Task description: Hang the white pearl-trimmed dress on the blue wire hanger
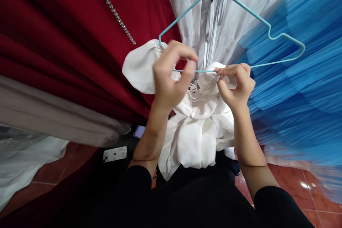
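A white dress (196, 140) with puffed sleeves and pearl-like beading along its neckline hangs in front of me from a light-blue clothes hanger (242, 5). Its left sleeve (139, 67) sits at the hanger's left end. My right hand (236, 83) is closed on the hanger's bottom bar, with the beaded edge of the other sleeve (211, 69) at its fingertips. My left hand (172, 76), slightly blurred, is curled in a pinch in front of the bar and left sleeve. Whatever lies between its fingertips is too small to make out. White cords (195, 92) dangle at the neckline.
Red drapery (107, 53) with a sparkling strip (112, 9) is on the left. Blue layered tulle (301, 74) fills the right. Behind the hanger stand metal poles (207, 17) and white curtains (184, 3). Two phones, one white (114, 154) and one lit (139, 131), lie lower left.
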`<action>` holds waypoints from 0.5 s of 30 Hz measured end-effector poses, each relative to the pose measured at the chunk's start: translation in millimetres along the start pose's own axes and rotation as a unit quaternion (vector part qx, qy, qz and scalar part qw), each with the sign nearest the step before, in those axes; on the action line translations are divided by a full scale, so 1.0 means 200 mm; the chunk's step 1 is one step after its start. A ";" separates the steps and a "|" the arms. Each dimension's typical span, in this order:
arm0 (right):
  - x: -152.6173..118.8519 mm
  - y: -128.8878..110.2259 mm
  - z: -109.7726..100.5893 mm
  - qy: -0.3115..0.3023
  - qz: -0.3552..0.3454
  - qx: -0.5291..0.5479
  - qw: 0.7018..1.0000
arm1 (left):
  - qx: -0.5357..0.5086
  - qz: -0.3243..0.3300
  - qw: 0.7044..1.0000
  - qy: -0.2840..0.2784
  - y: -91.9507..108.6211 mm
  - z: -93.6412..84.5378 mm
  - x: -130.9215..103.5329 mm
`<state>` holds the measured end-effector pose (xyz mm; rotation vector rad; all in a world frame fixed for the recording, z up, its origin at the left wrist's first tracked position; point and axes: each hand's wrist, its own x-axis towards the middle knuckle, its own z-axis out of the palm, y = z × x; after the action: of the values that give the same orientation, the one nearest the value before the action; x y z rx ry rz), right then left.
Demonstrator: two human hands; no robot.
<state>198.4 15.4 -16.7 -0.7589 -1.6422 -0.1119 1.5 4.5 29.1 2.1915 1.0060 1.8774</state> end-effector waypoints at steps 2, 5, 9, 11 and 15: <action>0.00 0.00 0.00 -0.013 -0.002 -0.007 1.000 | 0.029 -0.027 0.996 -0.083 0.04 0.08 -0.08; 0.00 0.03 -0.02 -0.023 -0.031 -0.021 0.999 | 0.105 -0.043 0.987 -0.113 0.03 0.16 -0.15; -0.01 0.11 -0.08 0.090 -0.091 -0.084 0.988 | 0.149 -0.047 0.982 -0.109 0.01 0.15 -0.14; -0.02 0.17 -0.12 0.176 -0.098 -0.129 0.971 | 0.145 -0.049 0.982 -0.115 0.01 0.12 -0.13; -0.02 0.29 -0.26 0.225 0.003 -0.137 0.965 | 0.125 -0.047 0.985 -0.112 0.01 0.07 -0.11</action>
<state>272.6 33.9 -28.3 -0.8731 -1.2012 -0.4819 14.3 -3.6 7.2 2.3733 1.3327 1.4942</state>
